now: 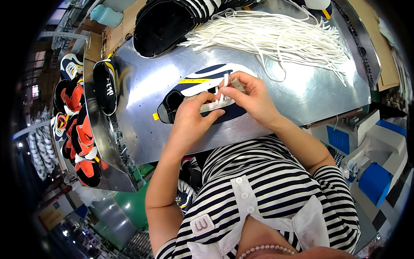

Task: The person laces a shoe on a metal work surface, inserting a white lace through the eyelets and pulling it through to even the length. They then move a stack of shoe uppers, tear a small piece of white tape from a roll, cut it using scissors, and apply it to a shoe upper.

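Observation:
A navy and white shoe upper [200, 85] with a yellow stripe lies on its side across the metal table, its black collar [173, 101] to the left and its toe to the right. A white shoelace [226, 80] runs at its eyelets, with one end standing up. Over the lacing area, my right hand [252, 97] pinches the lace between thumb and forefinger. My left hand [194, 114] grips the upper behind the eyelets, thumb and fingers on either side of the opening. The palm hides part of the upper's lower side.
Loose white laces [276, 41] lie in a long bundle at the back. Stacked black and white uppers [161, 28] stand left of it. Another dark upper [105, 86] rests at the table's left edge, near a rack of orange-lined uppers [79, 129]. A machine with blue panels [375, 183] stands right.

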